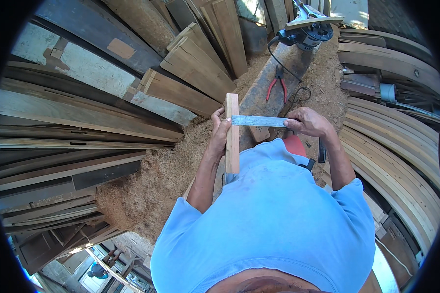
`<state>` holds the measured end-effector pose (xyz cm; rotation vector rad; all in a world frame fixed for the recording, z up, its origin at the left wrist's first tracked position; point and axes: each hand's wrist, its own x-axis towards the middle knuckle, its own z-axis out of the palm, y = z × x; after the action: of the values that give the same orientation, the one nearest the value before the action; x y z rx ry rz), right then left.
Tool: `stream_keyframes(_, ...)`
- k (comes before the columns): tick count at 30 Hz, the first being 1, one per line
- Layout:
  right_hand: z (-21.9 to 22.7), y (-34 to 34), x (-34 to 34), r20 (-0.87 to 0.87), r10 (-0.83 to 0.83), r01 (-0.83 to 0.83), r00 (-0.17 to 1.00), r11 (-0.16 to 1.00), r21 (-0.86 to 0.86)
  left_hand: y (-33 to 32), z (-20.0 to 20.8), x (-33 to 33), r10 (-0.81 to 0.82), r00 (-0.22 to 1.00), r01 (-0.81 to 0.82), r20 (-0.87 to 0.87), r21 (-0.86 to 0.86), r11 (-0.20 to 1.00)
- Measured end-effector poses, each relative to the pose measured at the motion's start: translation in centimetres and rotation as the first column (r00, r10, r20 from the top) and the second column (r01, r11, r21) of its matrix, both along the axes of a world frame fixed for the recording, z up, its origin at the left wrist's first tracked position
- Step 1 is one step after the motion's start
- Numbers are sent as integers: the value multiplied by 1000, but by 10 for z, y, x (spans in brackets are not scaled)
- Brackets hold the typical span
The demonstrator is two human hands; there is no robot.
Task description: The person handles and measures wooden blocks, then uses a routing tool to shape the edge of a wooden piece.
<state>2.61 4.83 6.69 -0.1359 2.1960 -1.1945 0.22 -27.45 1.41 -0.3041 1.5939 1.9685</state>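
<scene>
Grasping the wooden strip [232,151] in the left grip [220,132], just before the blue shirt [278,215], and pinching the metal ruler [259,121], end over the wood, in the right grip [309,122]. Apparently measuring; next, probably hold the ruler flush and read it.

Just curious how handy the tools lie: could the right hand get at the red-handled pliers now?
Probably yes, though the right hand would first have to release the metal ruler; the red-handled pliers lie close beyond it, handles uncovered.
</scene>
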Motion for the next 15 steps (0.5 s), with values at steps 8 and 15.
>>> stream_keyframes(8, -2, 0, 0, -16, 5, -5, 1000, 1000, 16, 0, 0, -1, -12, 1000, 12, -14, -13, 1000)
stream_keyframes(15, 2, 1, -1, 25, 0, -1, 1000, 999, 45, 2, -1, -1, -18, 1000, 18, -8, -31, 999)
